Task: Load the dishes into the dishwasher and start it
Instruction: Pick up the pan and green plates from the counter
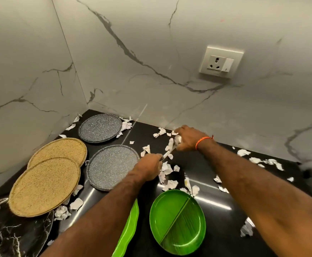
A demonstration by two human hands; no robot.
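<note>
Hands, left hand (pixel 148 168) and right hand (pixel 187 138), grip one spoon (pixel 168 153) over countertop (pixel 216 229).

Around the green plate (pixel 177 222), bare black counter (pixel 224 229) lies open to its right, while paper scraps (pixel 167 170) and grey plates (pixel 112 166) crowd beyond it.
</note>
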